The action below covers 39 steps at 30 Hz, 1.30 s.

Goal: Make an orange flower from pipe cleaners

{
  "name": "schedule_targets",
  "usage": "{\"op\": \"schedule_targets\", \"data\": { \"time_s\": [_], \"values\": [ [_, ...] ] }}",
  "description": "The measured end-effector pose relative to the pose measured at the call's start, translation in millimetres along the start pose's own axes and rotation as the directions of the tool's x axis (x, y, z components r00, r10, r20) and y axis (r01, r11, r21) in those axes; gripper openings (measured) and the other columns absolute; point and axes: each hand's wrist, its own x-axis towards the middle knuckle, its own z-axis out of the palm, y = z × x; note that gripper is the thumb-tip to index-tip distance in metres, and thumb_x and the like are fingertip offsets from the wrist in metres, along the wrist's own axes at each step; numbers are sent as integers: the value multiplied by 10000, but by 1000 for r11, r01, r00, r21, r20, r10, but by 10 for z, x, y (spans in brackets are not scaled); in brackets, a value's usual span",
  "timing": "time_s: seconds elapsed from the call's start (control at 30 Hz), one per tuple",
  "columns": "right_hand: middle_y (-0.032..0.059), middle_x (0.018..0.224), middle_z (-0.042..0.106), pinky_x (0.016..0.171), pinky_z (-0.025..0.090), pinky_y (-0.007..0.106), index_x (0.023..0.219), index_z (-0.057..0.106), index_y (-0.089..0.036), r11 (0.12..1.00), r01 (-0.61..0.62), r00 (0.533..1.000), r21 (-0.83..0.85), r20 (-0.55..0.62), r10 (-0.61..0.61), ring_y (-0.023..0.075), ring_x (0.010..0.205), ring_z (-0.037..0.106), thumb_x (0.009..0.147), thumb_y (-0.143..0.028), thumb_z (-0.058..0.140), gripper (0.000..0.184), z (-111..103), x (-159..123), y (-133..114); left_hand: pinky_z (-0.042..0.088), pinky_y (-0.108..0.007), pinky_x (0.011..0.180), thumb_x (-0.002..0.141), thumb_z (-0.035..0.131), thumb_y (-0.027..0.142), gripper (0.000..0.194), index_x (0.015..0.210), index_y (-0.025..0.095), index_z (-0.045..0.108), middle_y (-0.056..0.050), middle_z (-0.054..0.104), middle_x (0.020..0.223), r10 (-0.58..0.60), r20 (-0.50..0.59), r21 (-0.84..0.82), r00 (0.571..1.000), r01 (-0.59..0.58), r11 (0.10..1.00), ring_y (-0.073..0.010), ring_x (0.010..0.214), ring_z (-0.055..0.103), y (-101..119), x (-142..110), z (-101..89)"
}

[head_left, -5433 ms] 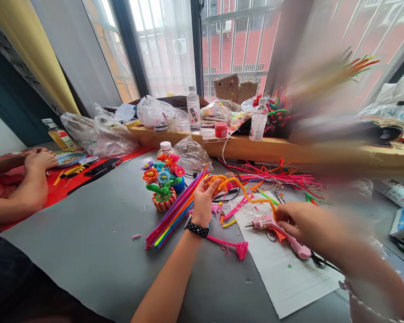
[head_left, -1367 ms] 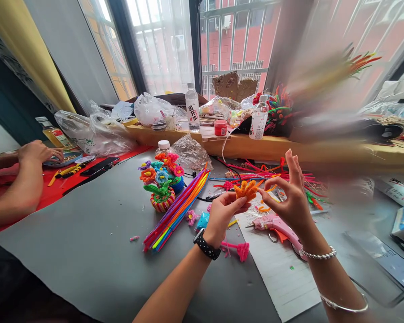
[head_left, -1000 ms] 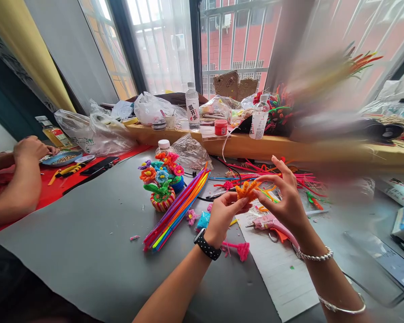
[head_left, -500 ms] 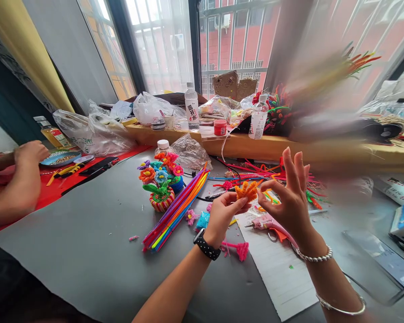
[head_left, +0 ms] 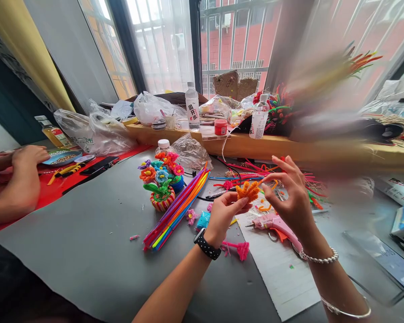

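My left hand (head_left: 223, 216) pinches the base of an orange pipe-cleaner flower (head_left: 247, 190) and holds it above the grey table (head_left: 87, 251). My right hand (head_left: 291, 197) hovers just right of the flower, thumb and forefinger pinched on the loose orange pipe-cleaner end at the flower's upper right edge, the other fingers spread. A pink glue gun (head_left: 278, 226) lies on the white paper (head_left: 283, 278) under my right hand. A pink pipe-cleaner flower (head_left: 239, 248) lies below my left wrist.
A bundle of coloured pipe cleaners (head_left: 177, 208) and a small pot of pipe-cleaner flowers (head_left: 161, 181) stand left of my hands. Another person's hands (head_left: 23, 179) rest on the red mat at far left. Bottles (head_left: 192, 107), bags and craft clutter line the wooden sill.
My right hand has dropped a little and its spread fingers have tipped forward by the flower. My left hand keeps the flower in the same place.
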Motion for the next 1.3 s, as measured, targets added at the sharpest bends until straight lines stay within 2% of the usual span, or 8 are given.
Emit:
{"op": "schedule_targets", "data": {
  "time_s": [0.07, 0.17, 0.3, 0.5, 0.6, 0.7, 0.97, 1.3],
  "values": [
    [69, 1145, 559, 973, 299, 461, 895, 580, -218, 987, -107, 993, 116, 62, 101, 240, 1188, 390, 738, -310, 550, 184, 16, 10, 0, 483, -272, 716, 617, 698, 302, 288, 825, 113, 632, -65, 659, 815, -8, 20, 5, 1000, 7, 1000, -149, 709, 631, -7, 1, -6],
    [67, 993, 635, 859, 418, 404, 1004, 575, -210, 932, -282, 936, 228, 278, 215, 222, 982, 558, 728, -381, 569, 324, 38, 8, -14, 477, -270, 730, 615, 699, 305, 275, 809, 119, 638, -56, 659, 784, -11, 56, 14, 998, 10, 1000, -150, 726, 627, -21, -1, -12],
    [44, 850, 665, 748, 464, 361, 879, 620, -203, 891, -376, 884, 255, 386, 262, 203, 804, 612, 712, -392, 584, 254, 60, -15, -37, 475, -280, 731, 615, 695, 322, 267, 784, 123, 635, -52, 662, 756, 30, 73, 17, 997, -31, 999, -165, 746, 630, -51, -2, -9],
    [51, 861, 667, 732, 460, 335, 866, 619, -189, 884, -387, 892, 263, 348, 287, 192, 791, 610, 722, -315, 570, 198, 119, -48, -119, 484, -282, 710, 617, 690, 329, 259, 741, 116, 615, -43, 649, 708, 79, 45, 31, 996, -81, 996, -152, 699, 623, -83, 6, -5],
    [53, 875, 663, 725, 451, 333, 958, 591, -191, 891, -394, 907, 226, 256, 336, 192, 782, 607, 710, -320, 584, 280, 174, -74, -172, 484, -281, 717, 622, 685, 332, 259, 736, 113, 607, -31, 635, 699, 94, 19, 8, 995, -94, 996, -135, 680, 612, -78, 6, -4],
    [42, 837, 664, 705, 444, 331, 892, 601, -199, 912, -373, 921, 169, 184, 343, 196, 757, 603, 704, -340, 587, 236, 219, -101, -202, 483, -279, 717, 609, 692, 343, 271, 717, 110, 603, -27, 629, 693, 92, -8, -4, 996, -92, 996, -133, 679, 605, -71, 5, 5],
    [34, 816, 666, 713, 426, 353, 807, 619, -208, 958, -273, 957, 91, 128, 260, 199, 738, 586, 727, -291, 553, 133, 236, -126, -224, 485, -273, 702, 590, 702, 349, 277, 708, 114, 613, -31, 633, 685, 73, -11, 9, 997, -73, 997, -135, 670, 601, -82, 16, 14],
    [23, 811, 652, 917, 318, 459, 842, 622, -223, 993, -114, 989, -3, 98, 114, 193, 756, 564, 744, -270, 550, 130, 221, -128, -208, 488, -262, 690, 616, 686, 333, 251, 712, 111, 616, -26, 623, 673, 74, -7, 30, 997, -74, 997, -122, 653, 600, -67, 11, 18]
  ]
}}
